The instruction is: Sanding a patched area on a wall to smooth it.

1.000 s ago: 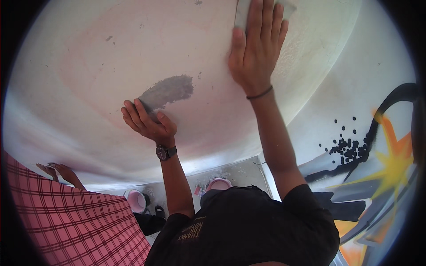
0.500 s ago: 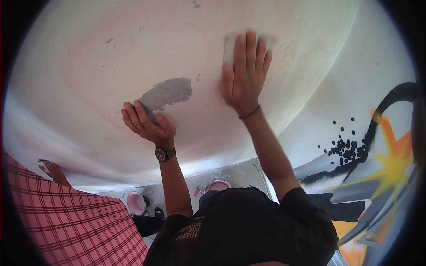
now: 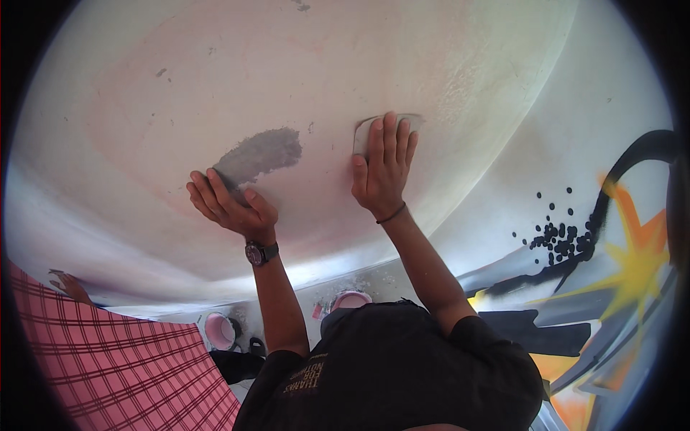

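Observation:
My right hand (image 3: 384, 161) lies flat on the pale, pinkish-white wall (image 3: 338, 65), fingers stretched upward. Under its palm and fingers is a thin pale sheet, which looks like sandpaper (image 3: 362, 136), with a dark edge showing above the fingertips. Most of the sheet is covered by the hand. My left hand (image 3: 233, 205), wearing a dark wristwatch (image 3: 260, 252), rests open against the wall with nothing seen in it. Its fingertips touch the lower left end of a rough grey patch (image 3: 262, 152).
At the far left, another person in a pink checked garment (image 3: 122, 359) has a hand (image 3: 72, 287) at the wall. Pink buckets (image 3: 219, 330) (image 3: 352, 299) stand on the floor below. To the right is a painted wall with black, orange and yellow shapes (image 3: 632, 269).
My right hand has slid down the wall and slightly left, carrying the sheet with it. My left hand stays beside the grey patch. The other person's hand has shifted slightly.

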{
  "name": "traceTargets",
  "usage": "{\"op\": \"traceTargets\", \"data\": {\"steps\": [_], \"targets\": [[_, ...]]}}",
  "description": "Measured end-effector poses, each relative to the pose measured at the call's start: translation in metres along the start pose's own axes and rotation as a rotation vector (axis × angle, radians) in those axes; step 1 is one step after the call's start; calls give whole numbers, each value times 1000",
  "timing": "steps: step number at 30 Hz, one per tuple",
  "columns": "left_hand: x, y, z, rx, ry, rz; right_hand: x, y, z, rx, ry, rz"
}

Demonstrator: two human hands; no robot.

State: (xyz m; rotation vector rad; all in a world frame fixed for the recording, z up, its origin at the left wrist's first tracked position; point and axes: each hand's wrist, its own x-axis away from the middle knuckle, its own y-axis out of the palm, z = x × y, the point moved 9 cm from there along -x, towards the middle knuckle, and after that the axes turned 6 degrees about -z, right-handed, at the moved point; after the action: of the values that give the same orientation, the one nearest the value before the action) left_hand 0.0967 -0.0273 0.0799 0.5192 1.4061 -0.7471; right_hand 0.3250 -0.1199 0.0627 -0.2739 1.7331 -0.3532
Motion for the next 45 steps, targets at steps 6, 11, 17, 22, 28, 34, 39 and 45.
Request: {"op": "traceTargets", "data": {"steps": [6, 11, 17, 22, 28, 34, 39, 45], "targets": [[-1, 1, -1, -4, 2, 7, -69, -24, -7, 59, -91, 84], [0, 3, 5, 13, 0, -2, -176, -75, -23, -138, -440, 550], [0, 1, -1, -4, 2, 0, -132, -54, -21, 36, -112, 119], [-2, 3, 2, 3, 2, -1, -13, -2, 0, -4, -5, 29], [-2, -1, 0, -11, 2, 3, -46, -18, -2, -14, 6, 144], [-1, 0, 1, -11, 6, 0, -172, -64, -14, -25, -145, 275], [-2, -1, -1, -19, 3, 1, -136, -60, -16, -39, -87, 259], [-7, 3, 2, -3, 11, 9, 12, 14, 1, 12, -14, 57]]}}
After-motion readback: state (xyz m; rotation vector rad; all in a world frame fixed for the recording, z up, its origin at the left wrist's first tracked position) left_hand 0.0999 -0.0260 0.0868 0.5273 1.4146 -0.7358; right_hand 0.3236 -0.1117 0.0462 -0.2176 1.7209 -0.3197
